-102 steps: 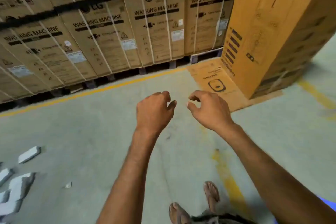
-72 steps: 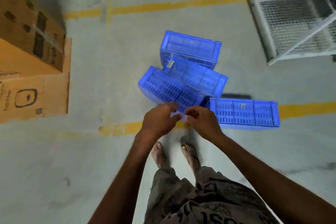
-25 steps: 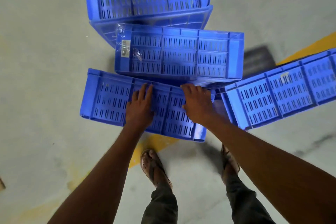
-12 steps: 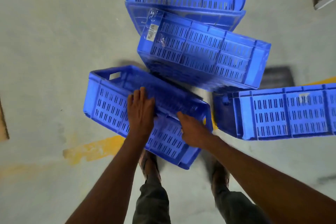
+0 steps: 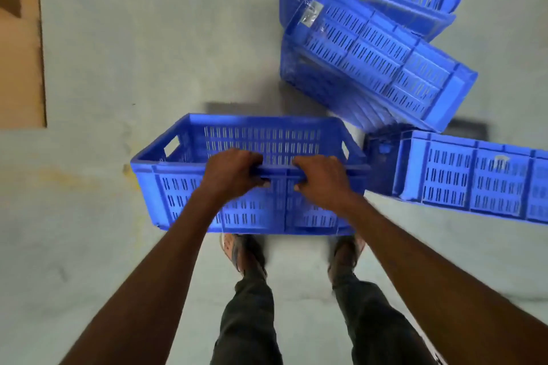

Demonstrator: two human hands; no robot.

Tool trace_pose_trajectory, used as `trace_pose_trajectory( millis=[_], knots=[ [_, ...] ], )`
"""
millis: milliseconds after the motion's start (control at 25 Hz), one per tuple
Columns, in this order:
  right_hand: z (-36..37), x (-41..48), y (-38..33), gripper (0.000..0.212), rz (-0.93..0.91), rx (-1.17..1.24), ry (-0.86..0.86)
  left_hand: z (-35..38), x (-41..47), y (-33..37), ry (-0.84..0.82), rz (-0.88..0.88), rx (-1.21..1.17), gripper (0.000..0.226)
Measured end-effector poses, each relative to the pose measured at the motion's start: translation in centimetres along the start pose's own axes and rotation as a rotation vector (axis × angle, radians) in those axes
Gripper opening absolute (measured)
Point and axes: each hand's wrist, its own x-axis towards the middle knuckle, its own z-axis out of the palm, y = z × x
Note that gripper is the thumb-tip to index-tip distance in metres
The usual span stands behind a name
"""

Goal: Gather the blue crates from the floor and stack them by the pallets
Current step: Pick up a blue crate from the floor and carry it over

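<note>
Gripping the crate (image 5: 249,175) by its near rim, I have my left hand (image 5: 234,176) and right hand (image 5: 321,182) both curled closed over the edge, side by side; it sits upright, mouth up, just ahead of my feet, though I cannot tell if it has left the floor (image 5: 118,53). This looks like the pick-up step. Next I would lift it clear of the three crates (image 5: 382,68) lying tipped close by on the right and carry it to the pallets, which are out of view.

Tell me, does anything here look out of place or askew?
Yes. Beyond the upright crate gripped by the left hand and right hand, three other crates lie tipped at odd angles, leaning on each other instead of stacked.
</note>
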Motion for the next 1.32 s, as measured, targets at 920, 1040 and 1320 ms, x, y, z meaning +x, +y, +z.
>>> trace_pose_trajectory(
  millis=[920, 1040, 1320],
  knots=[
    [-17.1, -21.4, -42.6, 0.032, -1.066, -0.606, -0.044, -18.5, -55.6, -4.0, 0.326, -0.810, -0.082, 0.027],
    [-14.2, -22.0, -50.0, 0.032, -1.171, -0.665, 0.071, -16.5, -60.9, -7.9, 0.405, -0.900, -0.035, 0.024],
    [-11.2, -25.1, -72.1, 0.041, -1.307, -0.608, 0.154, -18.7, -78.0, -20.2, 0.627, -1.079, -0.087, 0.034]
  ],
)
